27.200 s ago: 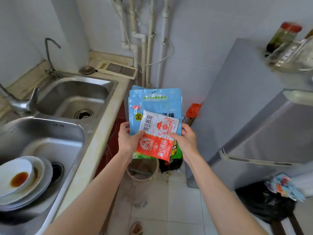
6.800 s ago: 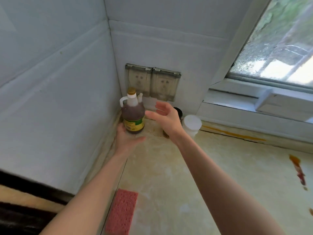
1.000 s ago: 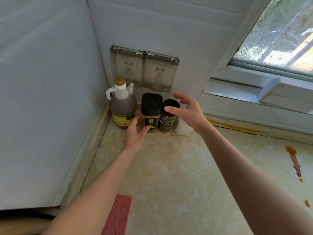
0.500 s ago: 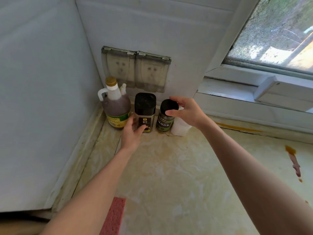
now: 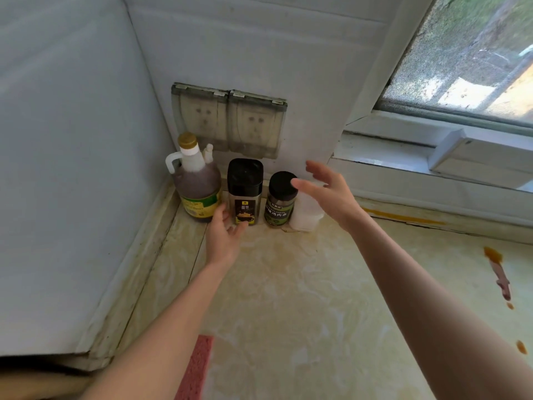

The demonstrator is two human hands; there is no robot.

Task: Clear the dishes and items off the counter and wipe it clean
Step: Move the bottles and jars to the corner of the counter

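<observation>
Four containers are recorded in the head view, lined up in the back corner of the counter (image 5: 288,298), close against the wall:
- a handled plastic bottle (image 5: 197,186) of dark liquid with a gold cap
- a square jar (image 5: 245,183) with a black lid
- a round jar (image 5: 281,197) with a black lid and a green label
- a white tub (image 5: 307,216), partly hidden behind the right hand

Neighbours stand just beside one another; contact between them cannot be confirmed.

Left hand (image 5: 223,238): the fingers are loose and apart, with the tips at the base of the square jar and the thumb against its front label. No firm clasp is seen.

Right hand (image 5: 328,194): it is spread wide with nothing held, hovering over the white tub and beside the round jar's lid.

Step, as judged: items are being tidied into the corner. Clearing looks nearly done here, and wiping has not yet begun. A pink sponge (image 5: 193,368) lies at the near edge beside the left forearm, untouched. A brown-orange spill (image 5: 500,272) is noted at the right, well apart from both hands, with smaller drops below it.

Next move, as judged: the sponge is to be taken up and drawn across the spill. Pressure may be needed if the residue has dried.

Materials:
- The counter is glossy and pale-marbled, with yellowed stains near the jars.
- The jars appear to be clear glass or hard plastic, and the tub is matt and opaque.
- The sponge looks porous and soft, with square edges.
- Two hinged, translucent socket covers (image 5: 227,119), grimed, are fixed to the wall above the row.
</observation>
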